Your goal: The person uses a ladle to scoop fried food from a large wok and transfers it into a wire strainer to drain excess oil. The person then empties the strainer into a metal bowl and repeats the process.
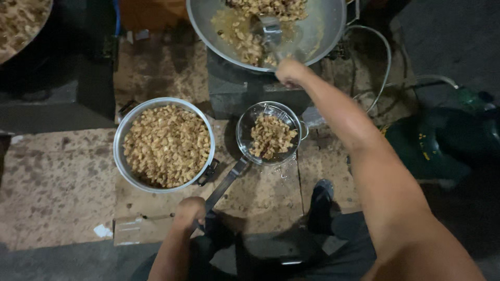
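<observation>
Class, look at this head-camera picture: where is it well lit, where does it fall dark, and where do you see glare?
Head view: light falls on the pot of fried pieces and the strainer; glare shines on the wok wall by the right hand; the edges and the floor near the left hand sink into shadow.

Hands on strainer (271,136) and ladle (270,28)

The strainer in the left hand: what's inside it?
The strainer holds a heap of golden fried pieces. Its mesh bottom beneath the heap is covered.
</observation>
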